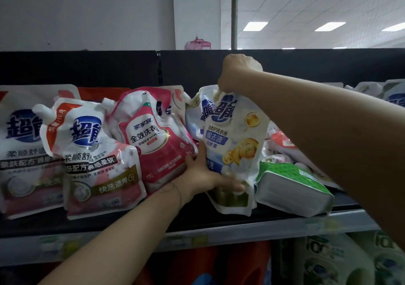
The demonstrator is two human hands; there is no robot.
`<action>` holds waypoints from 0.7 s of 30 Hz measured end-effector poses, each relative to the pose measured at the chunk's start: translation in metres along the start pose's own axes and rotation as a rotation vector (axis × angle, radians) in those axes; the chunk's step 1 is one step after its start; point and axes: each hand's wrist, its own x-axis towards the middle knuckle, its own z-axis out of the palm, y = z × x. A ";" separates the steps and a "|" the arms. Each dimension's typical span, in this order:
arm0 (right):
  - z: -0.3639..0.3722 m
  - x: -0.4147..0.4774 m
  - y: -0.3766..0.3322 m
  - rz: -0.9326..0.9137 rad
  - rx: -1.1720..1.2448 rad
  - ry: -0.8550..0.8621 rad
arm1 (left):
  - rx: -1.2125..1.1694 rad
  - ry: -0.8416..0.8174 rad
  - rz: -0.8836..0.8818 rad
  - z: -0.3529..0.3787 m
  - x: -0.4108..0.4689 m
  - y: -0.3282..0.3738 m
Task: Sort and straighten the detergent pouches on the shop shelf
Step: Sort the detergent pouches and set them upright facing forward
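Observation:
A white and cream detergent pouch point(236, 144) with a blue logo stands upright in the middle of the black shelf point(197, 221). My right hand point(236, 74) grips its top edge from above. My left hand point(206, 175) holds its lower left side, with the fingers across the front near the bottom. To the left of it leans a pink and white pouch point(157, 140). Further left stand a white and pink pouch with a spout point(98, 153) and a larger one point(24, 144) at the frame's edge.
A green and white pack point(291, 188) lies tilted on the shelf to the right of the held pouch. More pouches point(278, 144) lie heaped behind it. The shelf's grey front rail point(219, 238) runs below, with bottles on the level underneath.

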 end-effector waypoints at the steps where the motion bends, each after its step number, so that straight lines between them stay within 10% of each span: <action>1: 0.001 0.000 0.000 -0.001 -0.020 0.005 | -0.050 -0.036 0.020 -0.001 0.004 -0.001; 12: 0.011 -0.020 -0.045 -0.335 -0.390 0.054 | 0.448 0.038 0.260 -0.038 -0.013 0.002; 18: 0.047 -0.041 -0.089 -0.430 -0.121 -0.381 | 1.143 0.652 0.223 -0.072 -0.030 -0.020; 21: 0.060 -0.048 -0.103 -0.488 -0.196 -0.488 | 1.119 0.639 -0.004 -0.077 -0.023 -0.027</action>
